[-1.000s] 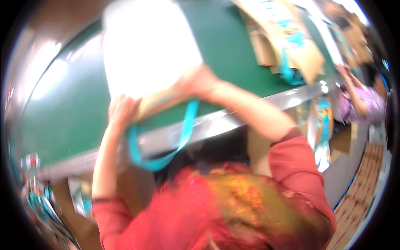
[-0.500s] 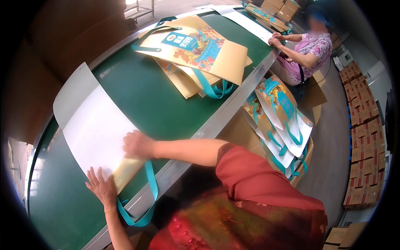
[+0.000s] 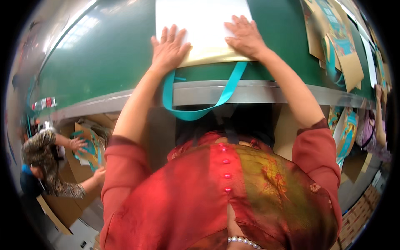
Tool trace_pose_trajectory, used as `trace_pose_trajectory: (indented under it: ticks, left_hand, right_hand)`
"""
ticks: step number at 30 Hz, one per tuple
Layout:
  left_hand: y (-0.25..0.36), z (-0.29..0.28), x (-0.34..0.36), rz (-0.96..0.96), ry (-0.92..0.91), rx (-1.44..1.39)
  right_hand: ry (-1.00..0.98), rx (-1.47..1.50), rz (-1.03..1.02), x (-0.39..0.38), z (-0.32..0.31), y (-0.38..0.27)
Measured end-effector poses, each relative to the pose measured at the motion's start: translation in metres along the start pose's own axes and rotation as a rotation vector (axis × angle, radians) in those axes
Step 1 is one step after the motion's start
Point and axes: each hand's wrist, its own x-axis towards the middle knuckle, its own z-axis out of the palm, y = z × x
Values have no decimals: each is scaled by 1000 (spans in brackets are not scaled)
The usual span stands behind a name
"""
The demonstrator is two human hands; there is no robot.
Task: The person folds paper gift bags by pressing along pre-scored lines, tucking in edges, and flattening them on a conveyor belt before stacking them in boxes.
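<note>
A flattened paper bag (image 3: pixel 204 27) lies white side up on the green table in front of me, its far end cut off by the picture's top. Along its near edge runs a folded gold-tan band (image 3: pixel 208 57). A teal ribbon handle (image 3: pixel 192 114) loops from that edge over the table's metal rim. My left hand (image 3: pixel 170 50) rests flat on the bag's left side with fingers stretched. On the right side my right hand (image 3: pixel 246 36) also lies flat, fingers spread, the heel by the band's corner. Neither hand grips anything.
Printed tan bags (image 3: pixel 350 66) are piled on the table at right. A metal rim (image 3: pixel 266 92) edges the table (image 3: pixel 108 62). At left, a bottle (image 3: pixel 43 103) lies near the rim, and a co-worker (image 3: pixel 46 162) handles a bag over a cardboard box (image 3: pixel 66 208). Another person (image 3: pixel 373 129) is at far right.
The view has swung so the bag now lies straight ahead. My right hand, curled and blurred on the bag before, is now flat with fingers spread. My left hand stays flat at its left side.
</note>
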Motion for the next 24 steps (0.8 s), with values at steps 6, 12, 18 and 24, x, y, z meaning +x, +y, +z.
trace_pose_trajectory:
  ticks: [6, 12, 18, 24]
  left_hand:
    - [-13, -6, 1, -24, 45, 68]
    - [9, -32, -5, -39, 10, 176]
    - [26, -14, -7, 16, -55, -91]
    - [15, -22, -11, 135, 53, -147]
  right_hand:
    - [32, -161, -31, -11, -3, -59]
    - [-24, -83, -23, -10, -5, -59]
    - [-61, -65, 12, -13, -13, -60]
    - [-113, -87, 22, -9, -14, -60]
